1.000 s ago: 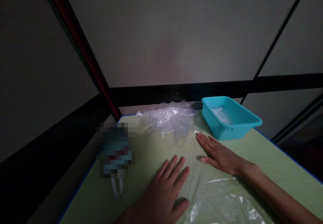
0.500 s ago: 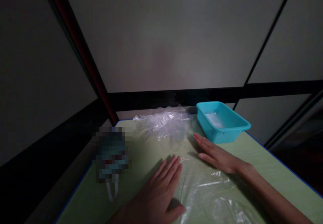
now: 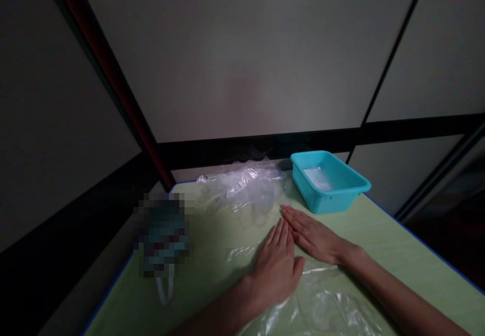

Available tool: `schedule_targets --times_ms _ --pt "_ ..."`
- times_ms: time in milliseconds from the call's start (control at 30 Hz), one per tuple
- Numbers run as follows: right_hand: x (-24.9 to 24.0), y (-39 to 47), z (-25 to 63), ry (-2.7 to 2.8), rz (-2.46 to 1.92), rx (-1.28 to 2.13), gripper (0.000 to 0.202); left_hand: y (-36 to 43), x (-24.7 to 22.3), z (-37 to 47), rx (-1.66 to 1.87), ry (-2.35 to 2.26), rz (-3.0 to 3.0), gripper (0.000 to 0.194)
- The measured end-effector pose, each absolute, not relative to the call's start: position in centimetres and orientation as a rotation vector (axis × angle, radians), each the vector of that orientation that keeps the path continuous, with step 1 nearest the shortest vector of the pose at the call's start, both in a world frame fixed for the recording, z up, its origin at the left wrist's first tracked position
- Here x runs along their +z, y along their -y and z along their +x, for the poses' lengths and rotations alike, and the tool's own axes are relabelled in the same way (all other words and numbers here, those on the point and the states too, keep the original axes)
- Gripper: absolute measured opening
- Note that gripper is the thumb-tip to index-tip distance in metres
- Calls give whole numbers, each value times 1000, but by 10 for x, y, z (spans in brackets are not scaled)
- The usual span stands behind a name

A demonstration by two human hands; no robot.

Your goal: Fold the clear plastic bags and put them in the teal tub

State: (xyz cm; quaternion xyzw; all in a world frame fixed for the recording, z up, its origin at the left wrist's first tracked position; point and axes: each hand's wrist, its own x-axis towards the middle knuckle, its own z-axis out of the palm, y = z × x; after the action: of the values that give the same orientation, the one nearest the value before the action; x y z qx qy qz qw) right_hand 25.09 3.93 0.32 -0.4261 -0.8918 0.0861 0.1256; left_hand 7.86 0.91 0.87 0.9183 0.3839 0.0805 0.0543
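On the green table (image 3: pixel 382 237), head view: clear plastic film (image 3: pixel 337 308) lies wrinkled by both hands. Left hand (image 3: pixel 276 265) flat, fingers together, thumb out; right hand (image 3: pixel 316 234) flat, fingers narrow; neither grips. Film likely light, limp, slippery; pinch an edge. No lettering legible.

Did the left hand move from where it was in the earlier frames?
Yes. Judged against the turquoise tub, the left hand has moved rightward and farther forward over the table, toward the right hand.
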Motion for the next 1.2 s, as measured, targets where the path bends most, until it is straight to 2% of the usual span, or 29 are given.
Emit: schedule_targets --times_ms 433,767,1200 --pt "4 -38 247 2670 -1286 56 55 -3 14 27 174 -1218 2724 53" --pt "6 -37 249 2659 -1320 43 57 2 10 -24 189 -1369 2697 56" --pt "-2 -40 257 2580 -1394 42 58 5 1 -41 258 -1464 2667 62"
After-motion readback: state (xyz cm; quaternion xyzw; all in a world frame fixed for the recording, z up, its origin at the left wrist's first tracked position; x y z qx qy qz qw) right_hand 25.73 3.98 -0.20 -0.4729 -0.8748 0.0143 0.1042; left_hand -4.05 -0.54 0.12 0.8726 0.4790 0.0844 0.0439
